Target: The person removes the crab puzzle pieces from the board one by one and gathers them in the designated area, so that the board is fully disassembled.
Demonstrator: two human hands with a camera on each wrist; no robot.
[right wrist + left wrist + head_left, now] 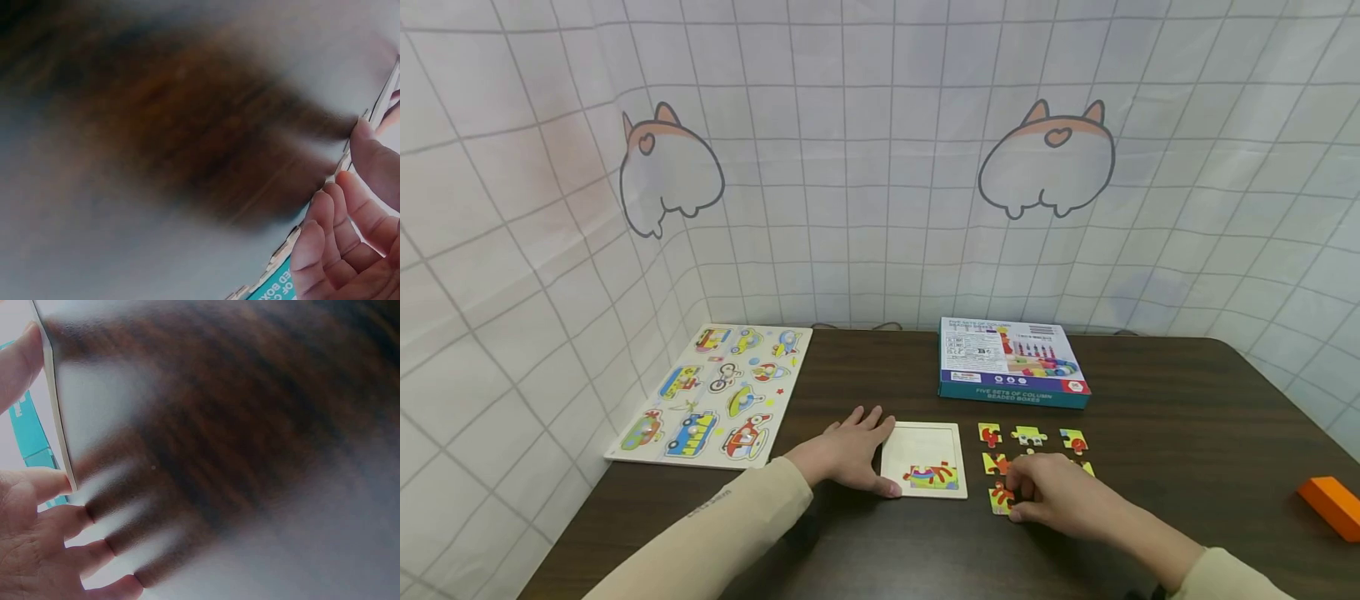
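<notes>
A square wooden puzzle tray [917, 442] lies on the table, with joined red, yellow and blue pieces [934, 477] in its lower right part. My left hand [853, 452] rests at the tray's left side. Its fingers are spread, and the thumb [26, 359] touches the tray's edge in the left wrist view. To the right of the tray, my right hand [1063, 493] pinches a yellow and red jigsaw piece [1000, 500] between thumb and index finger, low at the tabletop. Other loose pieces [989, 434] lie beyond that hand, some partly hidden by it.
Behind the loose pieces lies a teal and white beaded-toy box [1011, 362]. A vehicle peg puzzle board [715, 396] occupies the left of the table. An orange block [1330, 507] sits near the right edge. A grid-patterned curtain [865, 167] hangs behind the dark table.
</notes>
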